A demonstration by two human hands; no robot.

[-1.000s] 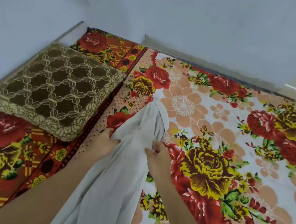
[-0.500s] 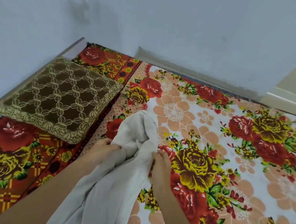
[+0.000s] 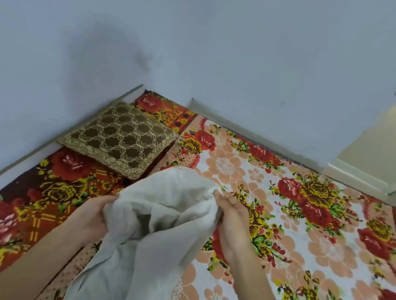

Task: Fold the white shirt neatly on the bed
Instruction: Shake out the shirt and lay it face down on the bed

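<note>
The white shirt (image 3: 155, 215) is bunched and lifted between both hands above the bed (image 3: 306, 245), its lower part hanging toward the frame's bottom edge. My left hand (image 3: 94, 214) grips the cloth's left side, its fingers partly hidden under the fabric. My right hand (image 3: 231, 212) grips the cloth's right edge with fingers curled into it. The far part of the shirt puffs up in a rounded fold.
The bed carries a floral sheet in red, yellow and peach. A brown patterned cushion (image 3: 121, 137) lies at the far left against the wall corner. Pale walls border the bed on the left and far sides. A cream ledge (image 3: 385, 153) stands at the far right.
Both hands have moved apart and raised the shirt, so the narrow strip is now spread wider and bunched. The camera has tilted up, showing more wall.
</note>
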